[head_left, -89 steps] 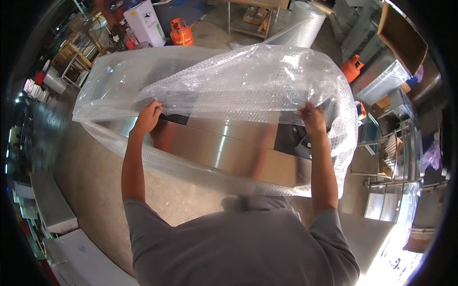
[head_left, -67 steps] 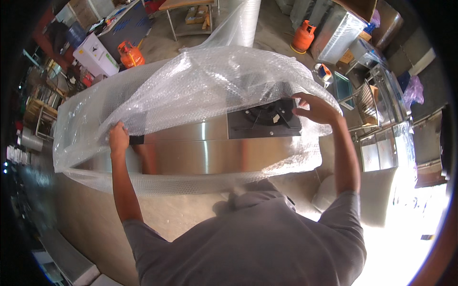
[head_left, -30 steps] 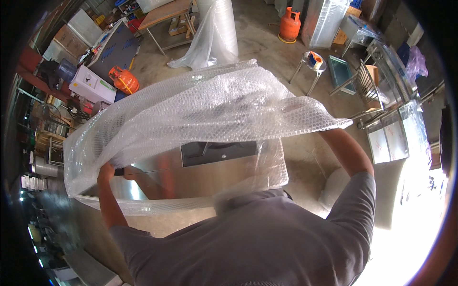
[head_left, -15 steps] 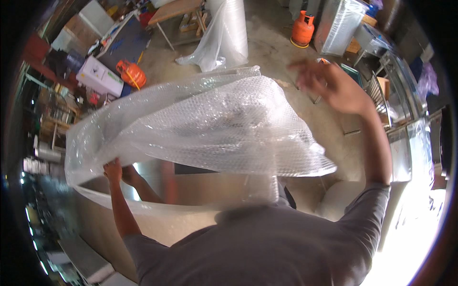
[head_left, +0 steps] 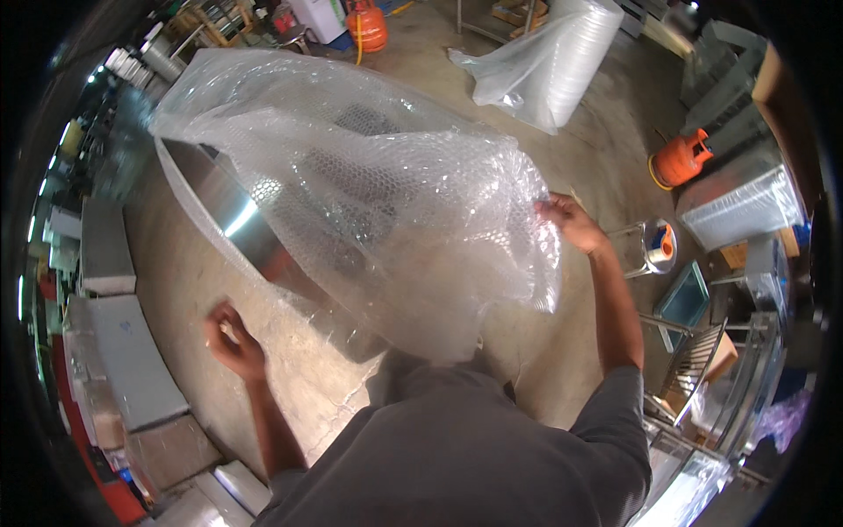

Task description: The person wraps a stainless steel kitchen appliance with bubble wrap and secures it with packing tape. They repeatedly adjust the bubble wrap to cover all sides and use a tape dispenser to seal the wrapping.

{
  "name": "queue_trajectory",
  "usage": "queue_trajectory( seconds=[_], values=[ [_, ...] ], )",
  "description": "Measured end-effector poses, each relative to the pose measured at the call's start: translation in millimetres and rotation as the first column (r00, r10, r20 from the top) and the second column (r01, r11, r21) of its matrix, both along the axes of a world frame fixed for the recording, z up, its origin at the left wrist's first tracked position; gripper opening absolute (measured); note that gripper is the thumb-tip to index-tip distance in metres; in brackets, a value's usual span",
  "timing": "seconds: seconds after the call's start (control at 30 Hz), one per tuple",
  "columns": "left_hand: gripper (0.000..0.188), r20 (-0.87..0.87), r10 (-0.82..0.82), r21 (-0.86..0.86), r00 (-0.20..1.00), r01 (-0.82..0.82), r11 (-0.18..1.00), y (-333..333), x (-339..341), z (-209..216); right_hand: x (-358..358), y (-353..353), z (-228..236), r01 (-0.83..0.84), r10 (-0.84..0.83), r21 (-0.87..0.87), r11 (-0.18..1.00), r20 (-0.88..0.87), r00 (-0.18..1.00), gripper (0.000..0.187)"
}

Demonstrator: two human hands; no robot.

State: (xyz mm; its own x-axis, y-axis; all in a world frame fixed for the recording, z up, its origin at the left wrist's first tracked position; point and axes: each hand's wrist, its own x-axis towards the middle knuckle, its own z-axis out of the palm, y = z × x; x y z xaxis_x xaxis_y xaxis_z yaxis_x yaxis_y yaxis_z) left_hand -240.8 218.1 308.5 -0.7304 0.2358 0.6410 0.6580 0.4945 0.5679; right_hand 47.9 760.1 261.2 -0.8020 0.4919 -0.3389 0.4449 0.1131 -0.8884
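Observation:
A large, crumpled sheet of clear bubble wrap drapes over a shiny metal-topped piece, covering most of it. Its reflective surface shows only along the near left side. My right hand pinches the wrap's right edge between thumb and fingers. Away from the wrap, to the lower left, my left hand hangs over the floor, slightly blurred. Its fingers are loosely curved and apart, with nothing in them. What lies under the middle of the wrap is mostly hidden.
A tall roll of bubble wrap stands at the back. Orange gas cylinders stand at the right and back left. A stool holds a tape roll at right. Grey panels line the left.
My view has turned, shifting the room. My right hand, free before, now grips the wrap's right edge. My left hand has come away from the wrap's left end.

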Motion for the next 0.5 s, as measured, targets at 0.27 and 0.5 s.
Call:
queue_trajectory(
  seconds=[0.27,0.5],
  values=[
    [0.052,0.755,-0.366,0.298,0.543,0.212,0.931,83.9,246.2,-69.4,-51.3,-96.7,138.4,0.096,-0.203,-0.375,0.922,-0.255,0.945,0.053],
    [0.077,0.827,-0.405,0.449,0.389,-0.024,0.893,117.6,263.6,-78.3,-138.8,-186.5,195.7,-0.231,0.003,-0.570,0.789,-0.372,0.928,0.031]
  ],
)
